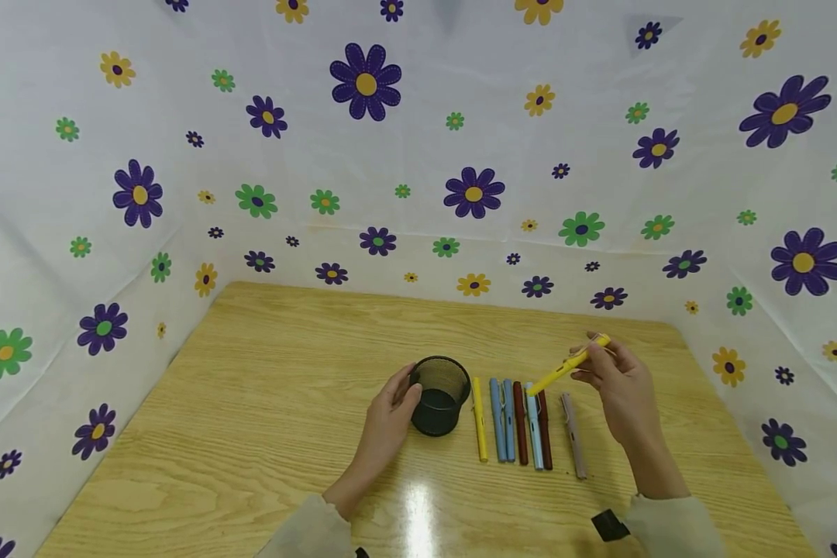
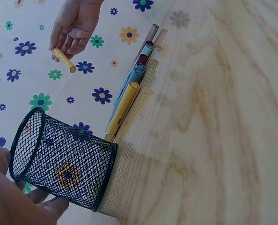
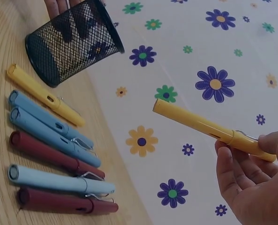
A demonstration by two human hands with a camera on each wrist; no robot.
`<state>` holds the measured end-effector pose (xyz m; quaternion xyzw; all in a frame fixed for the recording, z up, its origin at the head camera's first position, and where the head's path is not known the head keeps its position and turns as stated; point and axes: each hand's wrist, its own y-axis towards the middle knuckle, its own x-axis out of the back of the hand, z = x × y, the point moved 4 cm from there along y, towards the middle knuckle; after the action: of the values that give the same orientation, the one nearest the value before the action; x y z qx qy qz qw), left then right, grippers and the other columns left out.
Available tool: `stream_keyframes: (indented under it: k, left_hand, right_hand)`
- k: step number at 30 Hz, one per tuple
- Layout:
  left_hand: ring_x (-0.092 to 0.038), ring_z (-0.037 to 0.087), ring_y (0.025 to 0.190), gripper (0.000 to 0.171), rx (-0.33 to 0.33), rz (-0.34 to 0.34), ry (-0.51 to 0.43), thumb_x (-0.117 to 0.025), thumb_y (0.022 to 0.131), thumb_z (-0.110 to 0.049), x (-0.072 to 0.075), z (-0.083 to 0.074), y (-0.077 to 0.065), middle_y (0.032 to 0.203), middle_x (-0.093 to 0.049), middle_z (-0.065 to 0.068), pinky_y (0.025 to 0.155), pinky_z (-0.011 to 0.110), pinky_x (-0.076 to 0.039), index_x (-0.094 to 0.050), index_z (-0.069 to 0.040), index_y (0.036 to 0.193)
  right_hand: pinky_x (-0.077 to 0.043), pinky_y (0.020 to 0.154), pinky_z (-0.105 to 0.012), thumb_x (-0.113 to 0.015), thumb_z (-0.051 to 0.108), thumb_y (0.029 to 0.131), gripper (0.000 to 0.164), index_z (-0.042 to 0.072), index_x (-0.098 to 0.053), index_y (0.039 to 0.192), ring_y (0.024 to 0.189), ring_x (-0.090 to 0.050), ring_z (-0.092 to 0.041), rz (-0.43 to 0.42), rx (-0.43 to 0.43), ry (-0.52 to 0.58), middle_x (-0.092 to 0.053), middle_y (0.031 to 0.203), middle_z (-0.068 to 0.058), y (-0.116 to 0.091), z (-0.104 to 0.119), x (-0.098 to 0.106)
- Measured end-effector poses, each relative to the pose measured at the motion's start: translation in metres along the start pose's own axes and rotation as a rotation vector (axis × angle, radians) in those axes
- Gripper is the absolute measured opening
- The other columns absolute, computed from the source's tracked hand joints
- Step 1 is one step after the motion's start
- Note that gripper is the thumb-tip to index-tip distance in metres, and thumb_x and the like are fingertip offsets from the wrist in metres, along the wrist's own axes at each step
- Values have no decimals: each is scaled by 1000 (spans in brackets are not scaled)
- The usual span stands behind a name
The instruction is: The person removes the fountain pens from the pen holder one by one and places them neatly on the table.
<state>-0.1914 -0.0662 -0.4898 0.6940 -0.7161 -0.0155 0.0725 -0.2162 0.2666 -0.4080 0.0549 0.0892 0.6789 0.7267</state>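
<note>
My left hand (image 1: 385, 418) holds the side of a black mesh pen cup (image 2: 66, 164), which stands upright on the wooden table with its mouth up. Above the table, my right hand (image 1: 624, 387) pinches a yellow pen (image 3: 195, 123) near its clip end, and the other end slants down to the left. A row of capped pens lies between the hands: another yellow pen (image 1: 480, 420) beside the cup, two blue pens (image 3: 47, 112), two dark red pens (image 3: 54, 153) and a light blue pen (image 3: 59, 180). Further right, a greyish-mauve pen (image 1: 573, 435) lies slightly apart.
The wooden table (image 1: 265, 411) runs under everything. White cloth (image 1: 418, 139) with purple, green and yellow flowers rises at the back and on both sides. A small black object (image 1: 610, 525) is at the right sleeve's cuff.
</note>
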Motion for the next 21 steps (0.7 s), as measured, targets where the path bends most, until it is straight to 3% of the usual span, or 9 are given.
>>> stream_keyframes:
  k: [13,21]
  left_hand:
    - [-44,37,144,54,-5,8,9,-54,110,-34,1,3,0,156,-45,22,113,54,-41,-46,-7,155]
    - [-43,36,144,50,-8,8,-4,-55,110,-30,1,2,0,156,-45,21,114,53,-40,-47,-10,155]
  right_hand:
    - [-60,80,-23,-56,21,108,34,4,-53,138,94,-70,-12,12,22,-2,-72,107,-5,-5,0,24]
    - [-59,79,-21,-59,24,107,29,9,-57,132,92,-69,-11,-16,-12,-46,-72,106,-2,-9,-2,42]
